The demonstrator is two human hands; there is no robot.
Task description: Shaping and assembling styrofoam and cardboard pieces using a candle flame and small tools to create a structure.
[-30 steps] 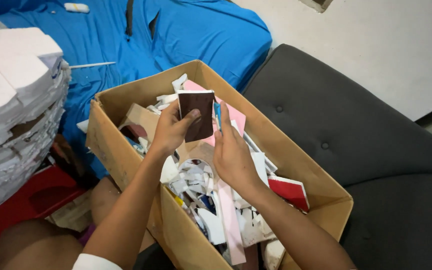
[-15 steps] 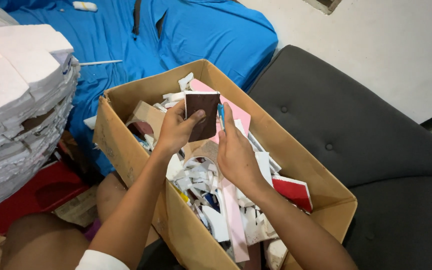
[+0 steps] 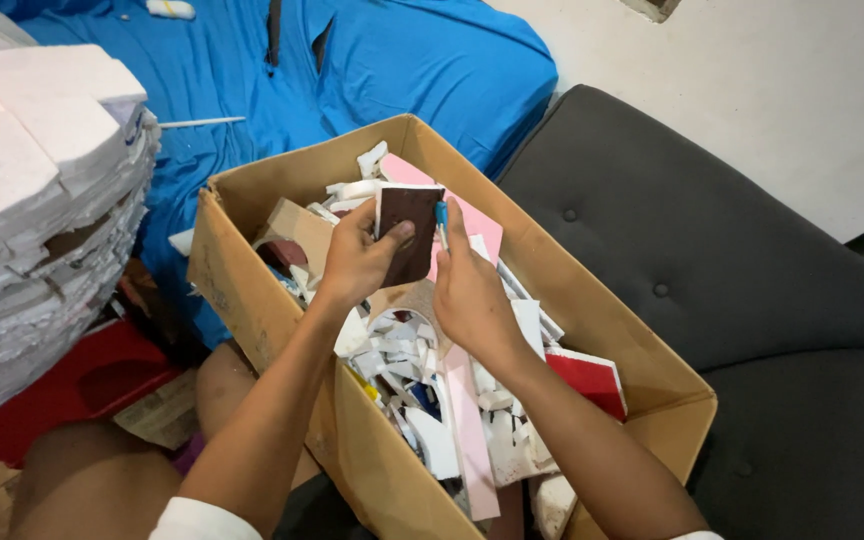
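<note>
My left hand (image 3: 357, 262) grips a dark brown rectangular piece with a white edge (image 3: 409, 228), holding it upright over an open cardboard box (image 3: 252, 300). My right hand (image 3: 470, 293) is closed on a thin blue-handled tool (image 3: 442, 218) whose tip sits at the right edge of the brown piece. The box is full of white, pink and red offcuts (image 3: 422, 380), with a pink sheet (image 3: 477, 225) behind the brown piece.
A tall stack of white foam sheets (image 3: 32, 200) stands at left on something red (image 3: 82, 385). Blue cloth (image 3: 372, 60) covers the area behind the box. A dark grey cushioned seat (image 3: 732, 290) lies to the right, below a white wall (image 3: 752, 80).
Both hands have stayed over the box with the brown piece. The right hand has shifted up beside it, and the blue tool now shows at its right edge.
</note>
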